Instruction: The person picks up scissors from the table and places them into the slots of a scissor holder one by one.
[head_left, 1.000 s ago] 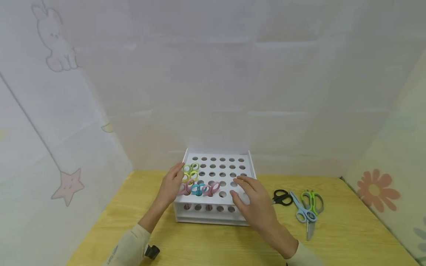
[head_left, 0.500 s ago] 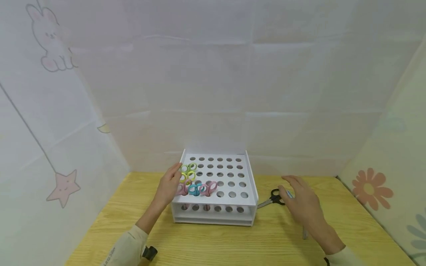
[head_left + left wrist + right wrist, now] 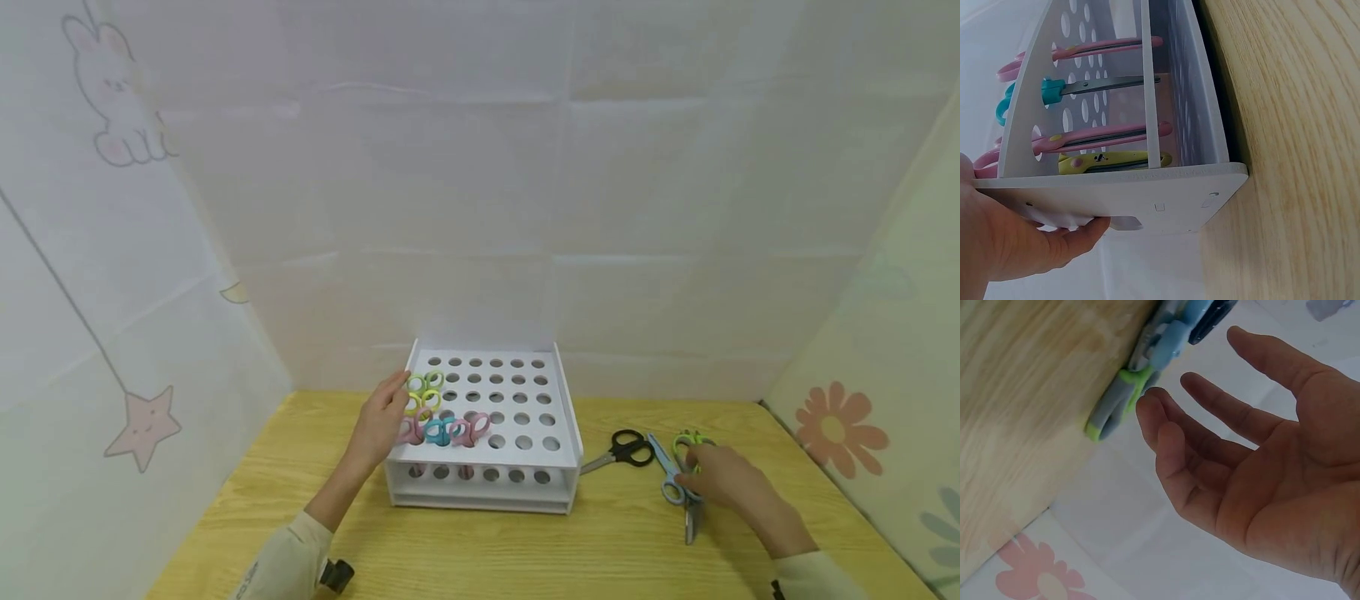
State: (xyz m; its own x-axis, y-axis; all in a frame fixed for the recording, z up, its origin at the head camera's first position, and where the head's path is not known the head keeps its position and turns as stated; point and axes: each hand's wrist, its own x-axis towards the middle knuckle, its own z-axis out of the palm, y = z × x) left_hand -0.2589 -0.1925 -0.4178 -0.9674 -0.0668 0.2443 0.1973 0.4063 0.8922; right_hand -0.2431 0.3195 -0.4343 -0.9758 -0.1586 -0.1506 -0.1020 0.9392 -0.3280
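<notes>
My left hand [image 3: 378, 423] grips the left side wall of a white two-tier rack [image 3: 525, 454] with rows of round holes. In the left wrist view its fingers [image 3: 1088, 237] bend against that wall beside a slot. Pink, teal and yellow-green scissors stand in the rack's left holes, blades down, such as the teal scissors [image 3: 1054, 90]. My right hand [image 3: 727, 482] is over the loose scissors at the right, its fingers loosely bent and holding nothing. Nearest to it lie green-and-grey scissors [image 3: 1113, 403], partly hidden in the head view, and light blue scissors [image 3: 663, 460].
Black-handled scissors [image 3: 628, 450] lie right of the rack, blades toward it. A metal blade [image 3: 691, 523] sticks out below the blue scissors. The wooden table [image 3: 480, 558] meets printed cloth walls [image 3: 480, 208] behind and at both sides.
My right hand has moved from over the rack to the right and down to the loose scissors. The left hand has stayed at the rack's side. The view has shifted slightly.
</notes>
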